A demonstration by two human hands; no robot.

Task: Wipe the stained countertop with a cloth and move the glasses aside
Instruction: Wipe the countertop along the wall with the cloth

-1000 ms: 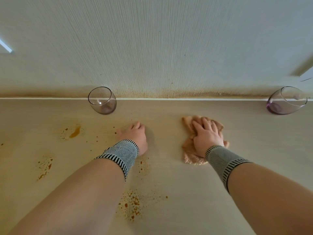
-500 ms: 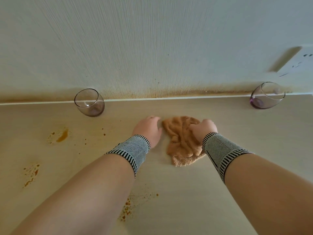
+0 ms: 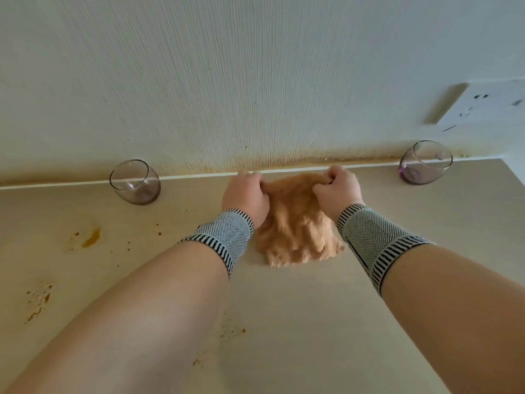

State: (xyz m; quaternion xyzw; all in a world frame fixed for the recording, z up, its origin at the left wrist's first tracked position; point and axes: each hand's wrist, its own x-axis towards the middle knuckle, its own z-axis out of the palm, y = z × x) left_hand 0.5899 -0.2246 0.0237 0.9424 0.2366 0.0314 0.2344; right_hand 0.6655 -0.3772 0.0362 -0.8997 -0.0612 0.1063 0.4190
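Wallpaper (image 3: 255, 81) with fine vertical ribbing fills the far half of your view, browned along its foot where it meets the countertop (image 3: 298, 322), and a white socket plate (image 3: 488, 105) sits on it at the far right. The pale wood-grain countertop runs from that seam toward you, with orange-brown stains (image 3: 91, 237) spattered over its left part and a fainter scatter near the middle, close to your left forearm. Your two forearms reach in from the near edge, each wearing a knitted grey wristband (image 3: 224, 237) with striped cuffs. The tan cloth (image 3: 295, 223) lies bunched in the middle of the counter, just short of the wall seam, its near edge resting on the surface. Your left hand (image 3: 245, 194) pinches the cloth's far left corner with curled fingers, and your right hand (image 3: 336, 189) grips the far right corner the same way, the fabric stretched between them. The left glass (image 3: 135, 182) stands at the far left against the wall, and the right glass (image 3: 426, 162), purple-tinted at the base, stands at the far right; both are well apart from the cloth.
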